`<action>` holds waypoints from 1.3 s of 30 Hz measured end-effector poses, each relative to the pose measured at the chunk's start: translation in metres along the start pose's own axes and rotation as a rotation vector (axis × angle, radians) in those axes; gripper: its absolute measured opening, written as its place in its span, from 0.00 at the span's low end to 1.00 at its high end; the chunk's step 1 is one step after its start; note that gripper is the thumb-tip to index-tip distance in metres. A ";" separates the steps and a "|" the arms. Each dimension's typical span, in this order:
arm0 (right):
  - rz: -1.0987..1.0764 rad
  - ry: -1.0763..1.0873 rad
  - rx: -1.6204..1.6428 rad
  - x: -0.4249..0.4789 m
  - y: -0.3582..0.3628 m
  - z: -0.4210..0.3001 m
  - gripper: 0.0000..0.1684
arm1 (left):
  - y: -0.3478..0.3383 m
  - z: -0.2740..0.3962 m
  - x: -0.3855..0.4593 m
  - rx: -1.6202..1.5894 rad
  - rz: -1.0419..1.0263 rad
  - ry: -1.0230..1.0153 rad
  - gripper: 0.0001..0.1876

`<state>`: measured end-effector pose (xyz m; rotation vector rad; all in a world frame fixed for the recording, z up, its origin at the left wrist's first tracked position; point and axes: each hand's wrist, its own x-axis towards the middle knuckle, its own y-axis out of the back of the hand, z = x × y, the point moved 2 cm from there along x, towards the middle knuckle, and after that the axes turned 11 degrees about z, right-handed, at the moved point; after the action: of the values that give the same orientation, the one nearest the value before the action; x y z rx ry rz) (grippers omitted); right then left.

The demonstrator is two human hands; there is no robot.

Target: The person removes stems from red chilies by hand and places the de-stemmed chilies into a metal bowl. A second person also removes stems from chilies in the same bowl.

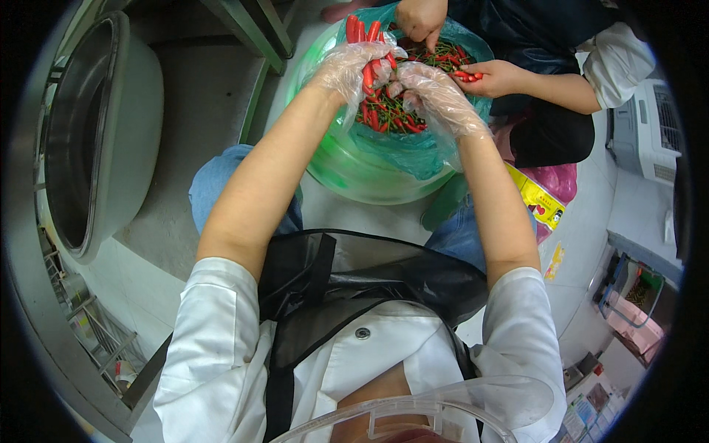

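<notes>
My left hand (pixel 349 66), in a clear plastic glove, grips several red chili peppers (pixel 368 77); some poke up beyond the fingers. My right hand (pixel 440 97) is gloved too. Its fingers curl down over the stemmed chilies (pixel 388 116), but whether they pinch one is hidden. Those chilies fill a teal plastic bag (pixel 396 147), which lies spread open inside a round translucent green basin (pixel 368 185). Across from me, another person's bare hand (pixel 424 22) reaches into the bag. That person's other hand (pixel 484 77) cups a few red chilies at the bag's rim.
At left a large deep tub (pixel 141 111) stands tilted in view beside metal frame legs (pixel 253 99). A pink bag with a yellow printed label (pixel 534 194) lies on the floor near my right knee. Farther right stands a pale grey plastic-cased object (pixel 645 133).
</notes>
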<state>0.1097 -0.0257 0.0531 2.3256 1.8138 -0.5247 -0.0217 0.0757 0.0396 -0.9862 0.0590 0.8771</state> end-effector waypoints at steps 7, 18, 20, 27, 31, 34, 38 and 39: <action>0.013 0.113 0.142 0.005 -0.007 0.006 0.10 | -0.010 -0.001 -0.008 0.203 0.098 -0.262 0.13; 0.171 0.193 -0.792 0.042 -0.005 0.030 0.12 | -0.022 -0.004 -0.019 0.862 0.304 -0.752 0.13; 0.166 0.311 -1.096 0.032 -0.011 0.028 0.13 | -0.012 0.008 -0.016 0.385 0.215 -0.457 0.10; 0.164 0.621 -1.416 0.037 -0.027 0.072 0.11 | 0.030 0.021 -0.006 -0.261 0.081 0.014 0.07; 0.237 0.673 -1.490 0.051 -0.027 0.098 0.09 | 0.032 0.019 -0.004 -0.332 0.019 0.103 0.07; 0.219 0.653 -1.483 0.054 -0.025 0.092 0.07 | 0.036 0.020 -0.003 -0.257 0.069 0.092 0.06; 0.175 0.516 -0.917 0.055 -0.011 0.069 0.11 | 0.040 0.020 0.001 -0.125 0.132 0.075 0.07; 0.155 0.493 -0.716 0.054 -0.006 0.063 0.13 | 0.038 0.018 0.003 -0.114 0.158 0.064 0.08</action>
<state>0.1035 0.0045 -0.0238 2.1255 1.5789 0.6737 -0.0515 0.1001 0.0222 -1.1279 0.1439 1.0019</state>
